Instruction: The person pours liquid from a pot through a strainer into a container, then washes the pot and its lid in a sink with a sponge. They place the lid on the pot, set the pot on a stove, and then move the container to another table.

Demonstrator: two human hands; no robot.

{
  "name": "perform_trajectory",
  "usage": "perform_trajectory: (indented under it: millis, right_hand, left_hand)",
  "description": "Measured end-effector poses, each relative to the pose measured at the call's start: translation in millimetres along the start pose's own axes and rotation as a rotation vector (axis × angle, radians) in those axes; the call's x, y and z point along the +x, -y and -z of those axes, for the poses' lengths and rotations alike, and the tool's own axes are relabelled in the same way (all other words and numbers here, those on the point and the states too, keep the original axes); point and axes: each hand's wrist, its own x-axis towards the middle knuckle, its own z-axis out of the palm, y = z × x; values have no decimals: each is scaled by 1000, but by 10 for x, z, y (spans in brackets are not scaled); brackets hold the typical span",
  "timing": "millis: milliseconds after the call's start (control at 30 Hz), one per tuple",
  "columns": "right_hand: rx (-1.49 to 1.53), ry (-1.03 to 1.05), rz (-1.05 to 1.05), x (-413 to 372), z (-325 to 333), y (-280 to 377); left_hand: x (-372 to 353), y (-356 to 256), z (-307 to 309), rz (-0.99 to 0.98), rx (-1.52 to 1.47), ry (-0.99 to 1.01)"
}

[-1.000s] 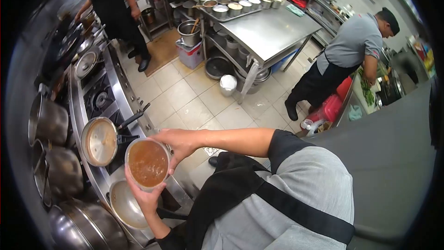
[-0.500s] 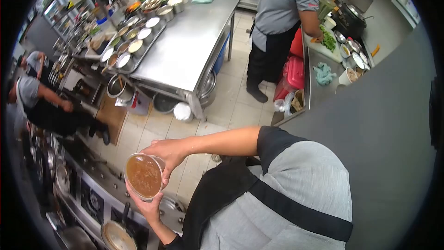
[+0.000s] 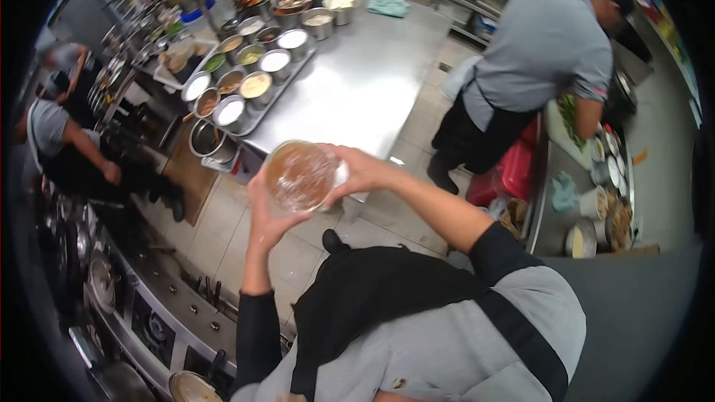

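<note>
A clear round tub of brown broth [image 3: 300,176] is held up between both my hands, over the floor just in front of the steel table. Its top has a shiny, crinkled look, and whether that is film or a lid I cannot make out. My left hand [image 3: 269,216] wraps the tub's left side and lower edge. On the right side, the fingers of my right hand [image 3: 359,171] grip it, with a small white patch showing beside them.
Ahead stands a steel table [image 3: 365,89] with a tray of several filled metal pots [image 3: 255,88] and a green cloth [image 3: 388,6]. A co-worker [image 3: 521,52] bends over the right counter. Stoves [image 3: 153,327] line the lower left; another person [image 3: 56,134] stands at left.
My hands have carried the tub up and to the right, toward the steel table. The view has turned, and the co-worker at right leans further over the counter.
</note>
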Motion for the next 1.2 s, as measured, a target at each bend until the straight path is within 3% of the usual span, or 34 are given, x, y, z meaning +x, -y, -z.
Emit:
perform_trajectory:
  millis: [133, 200, 400, 700, 900, 967, 1067, 1100, 1133, 1167, 1200]
  right_hand:
    - [-219, -112, -189, 302, 598, -366]
    - [-253, -199, -116, 463, 926, -705]
    - [-367, -243, -234, 860, 1943, -1178]
    - [-262, -86, -229, 1403, 3453, -2015]
    - [-270, -96, -267, 1646, 3992, -2417]
    - [-232, -85, -234, 1676, 4083, -2470]
    - [-223, -62, -149, 1722, 4103, -2759]
    - [-64, -35, -210, 1742, 4080, -2686]
    - [-212, -55, -188, 1652, 4164, -2796]
    - [-363, -99, -299, 1506, 4288, -3003]
    - [-409, -113, -387, 1412, 4324, -2875]
  left_hand:
    - [949, 486, -294, 42, -9, 118]
    - [1398, 637, -496, 77, -66, 146]
    - [2571, 958, -1147, 90, -97, 235]
    - [3894, 1168, -2024, 223, -145, 289]
    - [4370, 1359, -2425, 197, -55, 238]
    - [4448, 1429, -2514, 224, -174, 202]
    - [4432, 1714, -2739, 82, -196, 134]
    - [4414, 1637, -2635, 139, -100, 190]
    - [4344, 1685, -2675, 155, -158, 142]
    - [4243, 1601, -2607, 155, -74, 75]
    - [4093, 1565, -2571, 141, -268, -22]
